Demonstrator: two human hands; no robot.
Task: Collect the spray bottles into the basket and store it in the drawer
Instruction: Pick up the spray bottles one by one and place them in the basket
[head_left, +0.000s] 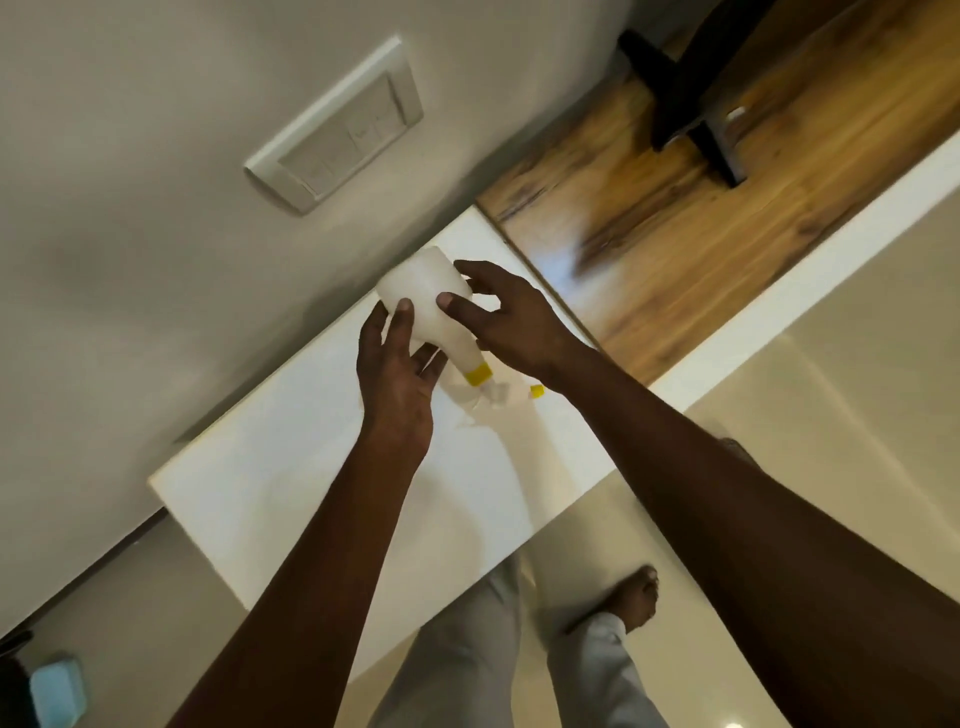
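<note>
Early stage: left hand (397, 379) and right hand (506, 317) fingers close on one spray bottle (431, 306) above the table (291, 467); basket, drawer unseen.

The spray bottle (431, 306) is partly hidden by the fingers (402, 317); its spray head (493, 397) is blurred. The blue object (54, 688) is too blurred to identify.

Soft indoor light is glaring off the white counter (291, 467) beneath the hands. Motion blur is smearing the wood panel (675, 234) beyond the right hand (511, 325).
</note>
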